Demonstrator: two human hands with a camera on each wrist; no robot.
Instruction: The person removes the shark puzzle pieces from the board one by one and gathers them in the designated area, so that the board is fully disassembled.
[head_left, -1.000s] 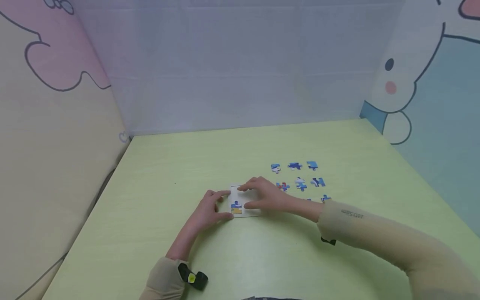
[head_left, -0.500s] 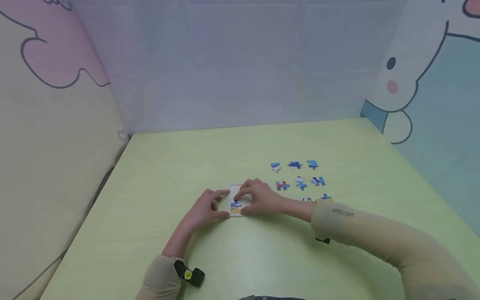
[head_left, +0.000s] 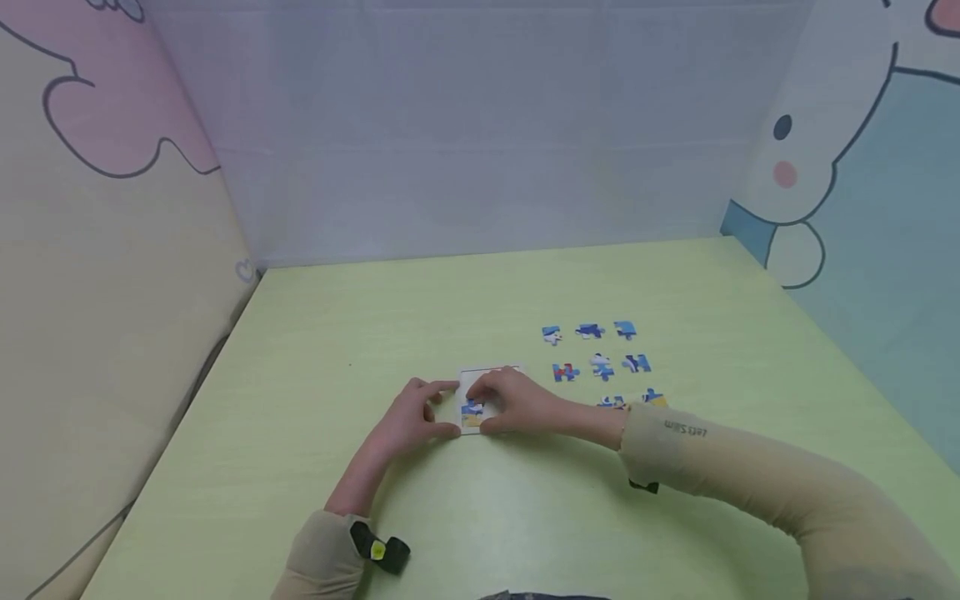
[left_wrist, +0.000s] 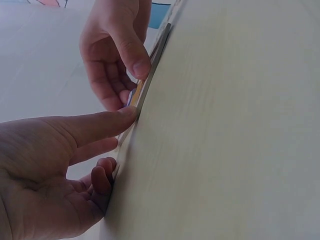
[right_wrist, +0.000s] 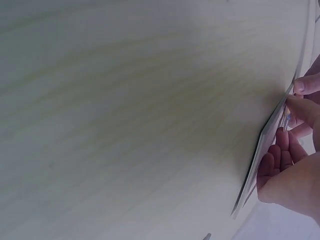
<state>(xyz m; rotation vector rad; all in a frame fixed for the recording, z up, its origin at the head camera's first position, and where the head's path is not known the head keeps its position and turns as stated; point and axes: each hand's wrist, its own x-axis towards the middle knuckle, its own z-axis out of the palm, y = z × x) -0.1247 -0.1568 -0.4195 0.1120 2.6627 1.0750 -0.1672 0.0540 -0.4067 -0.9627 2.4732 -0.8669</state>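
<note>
A white puzzle tray lies flat on the table, largely covered by my right hand. In its lower left corner sits a blue and yellow jigsaw piece. My right thumb and index finger pinch this piece from its near and far sides. My left hand rests beside the tray, index finger and thumb stretched against its left edge, its other fingers bent. In the left wrist view, the left thumb touches the tray's edge close to the right hand. The right wrist view shows the tray edge-on.
Several loose jigsaw pieces lie in rows right of the tray, among them a red and blue piece and a dark blue piece. The right sleeve passes close to the nearest row. Walls border the pale green table.
My right hand has moved left and nearer, and its thumb and index finger have closed on the blue and yellow jigsaw piece. The left hand stays at the tray's edge.
</note>
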